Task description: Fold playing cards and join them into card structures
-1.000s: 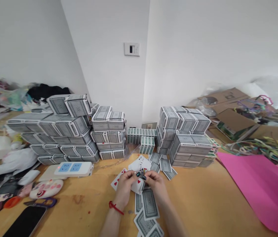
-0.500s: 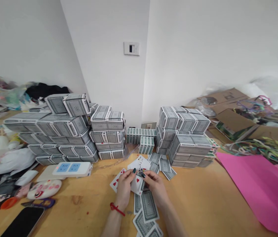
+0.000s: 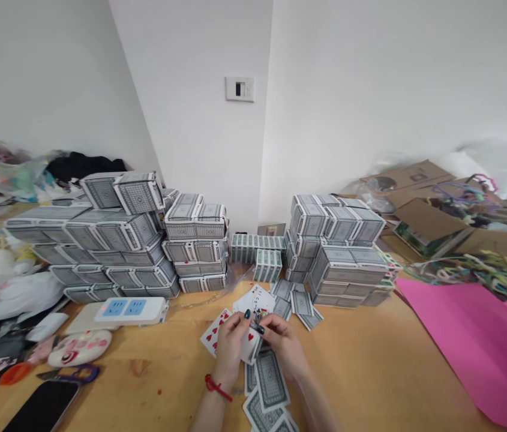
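Observation:
Above the middle of the wooden table (image 3: 145,384), my left hand (image 3: 230,345) and my right hand (image 3: 282,342) meet with their fingertips pinched on a playing card (image 3: 248,342). A red heart shows on its white face, but the fingers hide part of it. To the left of the hands lies a ten of hearts (image 3: 210,336), face up. Just beyond the fingers is a fan of face-up cards (image 3: 253,297). Green-backed cards (image 3: 273,378) lie face down below the hands, and more face-down cards (image 3: 300,303) are scattered to the upper right.
Box-like blocks covered in playing cards stand stacked at left (image 3: 122,234), centre left (image 3: 197,240) and right (image 3: 347,264). A power strip (image 3: 134,309), a computer mouse (image 3: 80,348) and a phone (image 3: 44,408) lie at left. Pink paper (image 3: 473,342) and a cardboard box (image 3: 433,228) are at right.
My fingertips have shifted slightly on the card, the right thumb now closer to the left fingers. Both hands sit a little lower, and more of the ten of hearts shows.

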Demonstrator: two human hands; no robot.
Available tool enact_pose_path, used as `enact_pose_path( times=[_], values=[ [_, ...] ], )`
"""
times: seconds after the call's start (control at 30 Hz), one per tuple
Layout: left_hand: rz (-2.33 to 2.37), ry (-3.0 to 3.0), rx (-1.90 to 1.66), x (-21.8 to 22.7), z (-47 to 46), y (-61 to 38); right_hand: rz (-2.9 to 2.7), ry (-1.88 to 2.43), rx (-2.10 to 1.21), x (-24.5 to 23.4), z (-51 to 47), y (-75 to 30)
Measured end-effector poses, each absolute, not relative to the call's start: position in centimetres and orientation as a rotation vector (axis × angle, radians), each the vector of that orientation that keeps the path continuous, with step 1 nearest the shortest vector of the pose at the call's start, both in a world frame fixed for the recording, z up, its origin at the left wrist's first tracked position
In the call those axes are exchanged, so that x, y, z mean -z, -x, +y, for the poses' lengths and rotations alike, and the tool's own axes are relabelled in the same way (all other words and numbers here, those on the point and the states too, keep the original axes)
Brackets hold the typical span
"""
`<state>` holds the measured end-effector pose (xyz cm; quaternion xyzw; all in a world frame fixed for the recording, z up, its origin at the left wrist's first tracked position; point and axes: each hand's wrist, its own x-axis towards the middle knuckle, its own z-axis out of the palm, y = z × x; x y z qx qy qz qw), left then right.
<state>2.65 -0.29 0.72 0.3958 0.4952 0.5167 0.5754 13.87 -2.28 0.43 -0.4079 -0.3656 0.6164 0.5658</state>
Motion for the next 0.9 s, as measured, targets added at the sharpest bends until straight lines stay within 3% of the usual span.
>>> enact_pose_path(
  times=[0.67, 0.9],
  values=[
    [1.291, -1.525, -1.130, -1.4, -0.4, -1.7, -0.972, 1.177, -1.178, -0.3, -2.0, -13.8],
    [1.185, -1.303, -1.036, -1.2, 0.2, -0.5, -0.875, 1.104, -1.363, -0.4, -2.2, -14.0]
  ],
)
